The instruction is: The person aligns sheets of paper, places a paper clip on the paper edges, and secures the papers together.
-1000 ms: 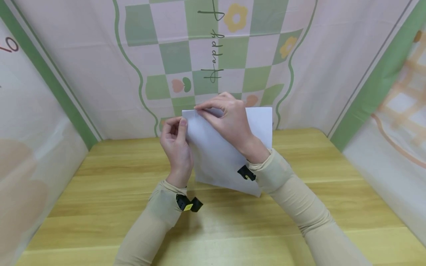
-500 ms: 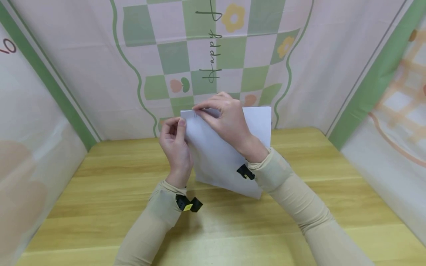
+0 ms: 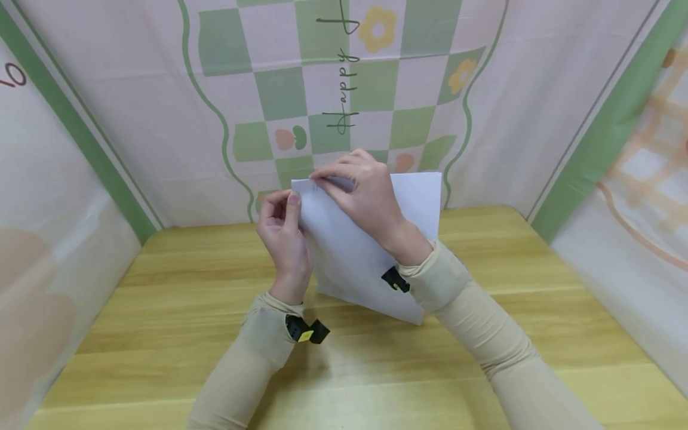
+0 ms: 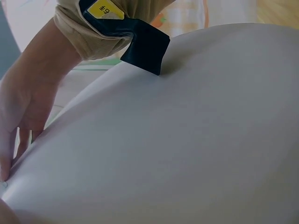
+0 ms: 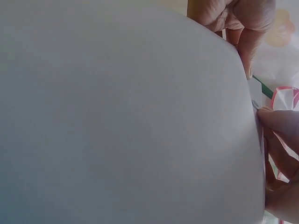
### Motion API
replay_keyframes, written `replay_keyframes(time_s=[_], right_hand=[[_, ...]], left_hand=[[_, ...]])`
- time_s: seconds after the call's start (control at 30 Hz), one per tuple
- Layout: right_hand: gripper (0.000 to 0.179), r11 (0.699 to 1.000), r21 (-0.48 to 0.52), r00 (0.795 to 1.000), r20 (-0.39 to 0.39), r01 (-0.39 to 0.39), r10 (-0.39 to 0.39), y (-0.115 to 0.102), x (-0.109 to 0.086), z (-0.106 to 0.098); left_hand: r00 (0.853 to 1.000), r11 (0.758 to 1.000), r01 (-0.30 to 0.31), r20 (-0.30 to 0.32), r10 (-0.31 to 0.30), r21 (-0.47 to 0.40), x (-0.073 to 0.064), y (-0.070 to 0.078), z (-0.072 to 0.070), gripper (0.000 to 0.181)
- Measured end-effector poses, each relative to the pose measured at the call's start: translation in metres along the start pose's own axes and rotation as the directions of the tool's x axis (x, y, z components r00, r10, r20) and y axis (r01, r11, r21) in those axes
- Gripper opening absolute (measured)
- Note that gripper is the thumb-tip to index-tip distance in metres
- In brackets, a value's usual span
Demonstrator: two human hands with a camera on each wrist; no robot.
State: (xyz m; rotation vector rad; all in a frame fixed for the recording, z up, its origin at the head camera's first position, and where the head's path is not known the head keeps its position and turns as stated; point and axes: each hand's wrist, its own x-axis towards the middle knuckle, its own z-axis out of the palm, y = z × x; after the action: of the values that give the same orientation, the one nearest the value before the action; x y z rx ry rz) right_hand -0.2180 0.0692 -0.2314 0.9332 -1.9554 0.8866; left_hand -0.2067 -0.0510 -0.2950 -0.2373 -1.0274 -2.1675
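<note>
White paper (image 3: 344,257) stands upright above the wooden table, bowed, its lower right corner hanging nearest the person. My left hand (image 3: 286,239) grips the paper's upper left edge between thumb and curled fingers. At the top edge, a little right of that, my right hand (image 3: 373,194) pinches a small paper clip (image 5: 255,105) with thumb and forefinger; the clip's looped end shows against the sheet. The right wrist view has both hands close together along the paper's edge. In the left wrist view the paper (image 4: 187,130) fills most of the picture, hiding most of the left hand.
The wooden table (image 3: 161,334) extends on both sides of the arms. Behind it hangs a cloth backdrop (image 3: 424,71) with green checks and flowers, and further cloth walls stand left and right. A black camera mount (image 3: 306,329) sits on the left wrist.
Both hands keep their hold at the same edge. The paper's lower right corner has swung slightly downward, toward the person; the rest has hardly moved.
</note>
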Motion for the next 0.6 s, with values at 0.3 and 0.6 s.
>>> replay_keyframes(time_s=[0.3,0.6], right_hand=[[0.006,1.0,-0.003,1.0,0.026,0.016,-0.016,-0.0008,0.0019,-0.0025],[0.02,0.999,-0.032,0.996,0.088,-0.025,0.028,-0.0028,0.0036,-0.0061]], left_hand=[[1.0,1.0,-0.016,-0.004,0.016,0.008,-0.0018,-0.0001,0.0009,0.009],[1.0,0.999,-0.014,0.018,0.013,0.033,-0.0035,-0.0013,-0.001,0.011]])
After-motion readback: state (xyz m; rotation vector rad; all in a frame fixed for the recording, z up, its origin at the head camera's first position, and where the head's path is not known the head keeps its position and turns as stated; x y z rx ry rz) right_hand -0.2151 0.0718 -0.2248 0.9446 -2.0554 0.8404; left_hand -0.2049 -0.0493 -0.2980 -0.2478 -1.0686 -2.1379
